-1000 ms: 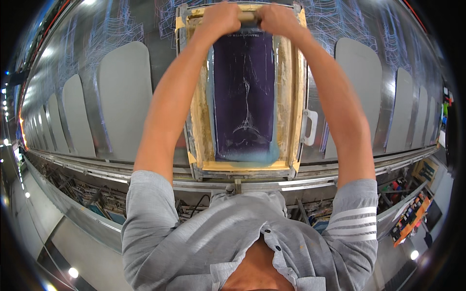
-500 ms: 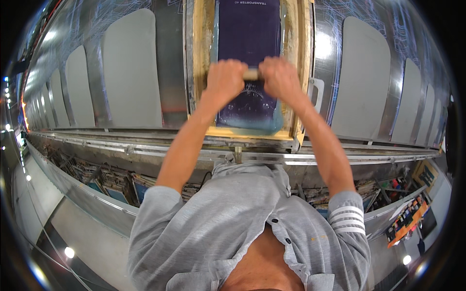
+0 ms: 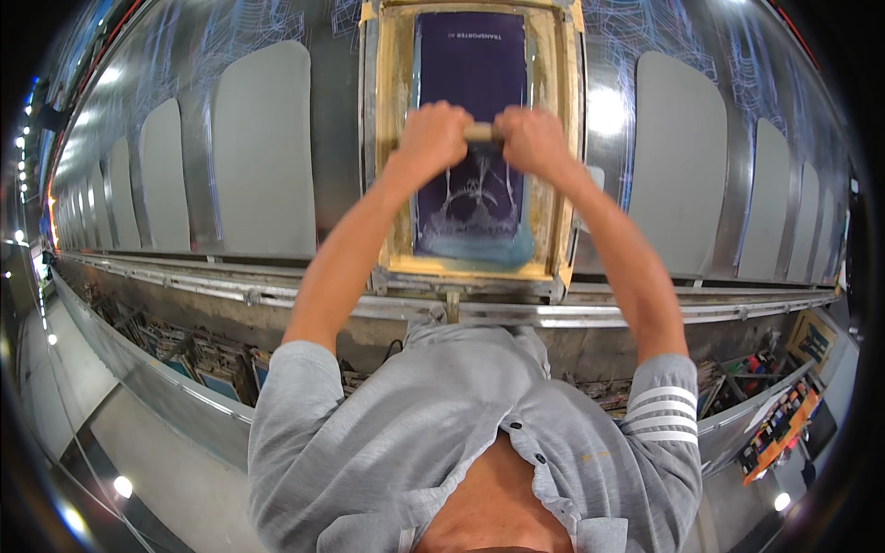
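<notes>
Person's left hand (image 3: 435, 140) and right hand (image 3: 535, 140): each grip curled closed round one end of a pale bar (image 3: 480, 132). Bar crosswise over dark purple panel (image 3: 470, 78), within tan-edged frame (image 3: 577, 101); contact beneath hidden. White streaks and bluish wet band (image 3: 479, 249) on near side. Frame on metal bench (image 3: 334, 120), between rounded grey sheets (image 3: 263, 157).
</notes>
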`<state>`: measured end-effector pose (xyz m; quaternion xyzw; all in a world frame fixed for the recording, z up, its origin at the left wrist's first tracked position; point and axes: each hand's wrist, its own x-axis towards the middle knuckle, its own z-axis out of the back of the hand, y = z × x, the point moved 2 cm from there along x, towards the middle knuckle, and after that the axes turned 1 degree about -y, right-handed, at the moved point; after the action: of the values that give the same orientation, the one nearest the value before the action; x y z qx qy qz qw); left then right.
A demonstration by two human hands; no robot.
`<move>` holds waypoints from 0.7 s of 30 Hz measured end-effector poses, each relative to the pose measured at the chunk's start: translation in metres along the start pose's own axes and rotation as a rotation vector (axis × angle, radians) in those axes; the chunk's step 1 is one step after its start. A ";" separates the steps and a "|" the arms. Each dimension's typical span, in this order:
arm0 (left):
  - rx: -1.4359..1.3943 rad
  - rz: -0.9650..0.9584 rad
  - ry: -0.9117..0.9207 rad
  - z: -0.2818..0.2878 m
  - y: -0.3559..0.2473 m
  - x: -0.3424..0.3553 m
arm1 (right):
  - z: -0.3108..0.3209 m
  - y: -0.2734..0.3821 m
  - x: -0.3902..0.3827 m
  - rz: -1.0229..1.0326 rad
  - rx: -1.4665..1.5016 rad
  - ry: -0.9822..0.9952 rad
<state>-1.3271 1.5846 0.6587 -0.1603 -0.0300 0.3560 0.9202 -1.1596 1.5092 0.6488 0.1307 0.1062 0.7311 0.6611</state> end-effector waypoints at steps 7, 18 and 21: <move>0.146 0.030 -0.042 0.057 0.064 0.206 | 0.048 -0.108 0.192 -0.053 -0.161 -0.030; 0.093 0.007 -0.034 0.030 0.048 0.128 | 0.018 -0.066 0.122 0.014 -0.066 -0.071; 0.046 0.022 -0.055 0.003 0.019 0.039 | 0.001 -0.019 0.043 0.043 -0.003 -0.076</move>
<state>-1.3109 1.6251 0.6534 -0.1297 -0.0452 0.3711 0.9184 -1.1456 1.5539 0.6455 0.1596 0.0768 0.7400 0.6489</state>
